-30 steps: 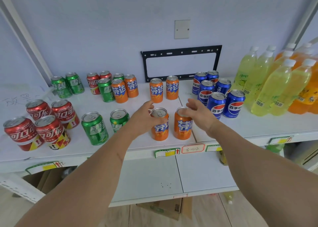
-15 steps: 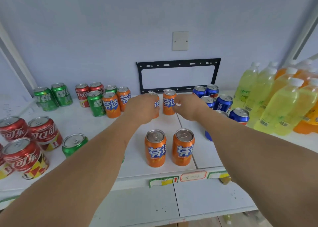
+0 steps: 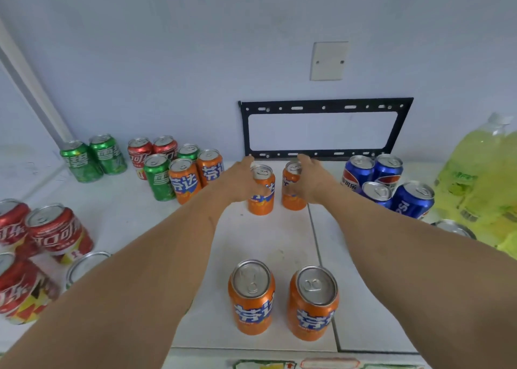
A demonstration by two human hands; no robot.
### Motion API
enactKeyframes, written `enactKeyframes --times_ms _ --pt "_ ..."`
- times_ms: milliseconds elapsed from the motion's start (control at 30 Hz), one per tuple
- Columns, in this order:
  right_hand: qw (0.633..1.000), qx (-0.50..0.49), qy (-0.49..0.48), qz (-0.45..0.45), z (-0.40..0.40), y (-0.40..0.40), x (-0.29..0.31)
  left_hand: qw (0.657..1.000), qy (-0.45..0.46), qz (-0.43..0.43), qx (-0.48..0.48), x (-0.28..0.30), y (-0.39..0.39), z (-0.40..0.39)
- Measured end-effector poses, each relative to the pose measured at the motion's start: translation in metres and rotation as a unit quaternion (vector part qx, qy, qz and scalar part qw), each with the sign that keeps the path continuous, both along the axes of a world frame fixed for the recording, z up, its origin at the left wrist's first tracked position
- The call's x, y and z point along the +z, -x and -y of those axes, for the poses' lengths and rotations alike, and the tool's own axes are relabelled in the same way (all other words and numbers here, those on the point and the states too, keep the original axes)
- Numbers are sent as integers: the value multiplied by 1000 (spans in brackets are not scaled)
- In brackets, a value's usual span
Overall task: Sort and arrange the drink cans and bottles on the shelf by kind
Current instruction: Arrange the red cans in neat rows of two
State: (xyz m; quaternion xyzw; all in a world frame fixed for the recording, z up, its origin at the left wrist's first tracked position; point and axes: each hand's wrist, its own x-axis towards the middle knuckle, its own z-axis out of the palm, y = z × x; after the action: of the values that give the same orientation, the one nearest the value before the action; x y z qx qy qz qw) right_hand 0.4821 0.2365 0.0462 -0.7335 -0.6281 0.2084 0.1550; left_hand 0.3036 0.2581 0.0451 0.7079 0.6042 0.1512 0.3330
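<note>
Orange rear cans gripped: left hand on left can, right hand on right can. Two more orange cans stand nearer, between the forearms.

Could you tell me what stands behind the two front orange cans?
Behind the front orange cans stand two more orange cans, gripped by the left hand and right hand. Fingers cover parts of their labels.
</note>
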Motion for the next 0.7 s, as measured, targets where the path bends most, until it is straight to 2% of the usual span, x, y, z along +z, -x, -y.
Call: enactKeyframes --times_ms 100,200,367,700 --pt "998 -16 -10 -55 -6 -2 -6 998 38 57 12 -6 -2 -6" --pt "998 -14 -16 -64 -3 -4 -7 995 54 85 17 -12 -4 -6" --pt "996 0 -1 -90 13 -7 -4 998 41 45 -10 -7 7 -2" --pt "996 4 15 -85 63 -1 9 983 127 29 -129 11 32 45"
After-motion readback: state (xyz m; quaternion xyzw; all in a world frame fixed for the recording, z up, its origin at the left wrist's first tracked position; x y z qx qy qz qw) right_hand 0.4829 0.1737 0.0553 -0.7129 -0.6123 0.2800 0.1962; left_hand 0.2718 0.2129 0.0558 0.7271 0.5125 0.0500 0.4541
